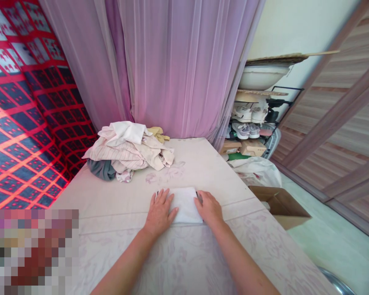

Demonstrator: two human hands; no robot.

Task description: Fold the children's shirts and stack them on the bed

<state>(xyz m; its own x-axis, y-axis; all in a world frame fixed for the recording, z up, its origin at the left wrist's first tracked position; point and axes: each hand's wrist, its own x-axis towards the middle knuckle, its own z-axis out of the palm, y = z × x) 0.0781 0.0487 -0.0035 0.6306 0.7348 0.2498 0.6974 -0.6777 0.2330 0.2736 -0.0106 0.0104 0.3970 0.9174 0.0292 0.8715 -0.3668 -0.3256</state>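
A folded white piece of clothing (185, 207) lies as a small rectangle on the pale patterned bed cover (190, 254). My left hand (160, 211) rests palm down along its left side, fingers spread and thumb reaching onto the white cloth. At the right edge my right hand (209, 208) is curled around the fold, with the thumb on top; its fingertips are partly hidden. Thin dark bits show at the cloth's side edges, beside both hands. Farther back on the left sits a heap of crumpled clothes (129, 147), in white, cream, yellow and dark grey.
Purple curtains (172, 69) hang behind the bed, and a red and dark checked cloth (39, 94) at left. To the right stand a shoe rack (255, 119), a white plastic bag (258, 170), an open cardboard box (283, 205) and a wooden wardrobe (335, 119).
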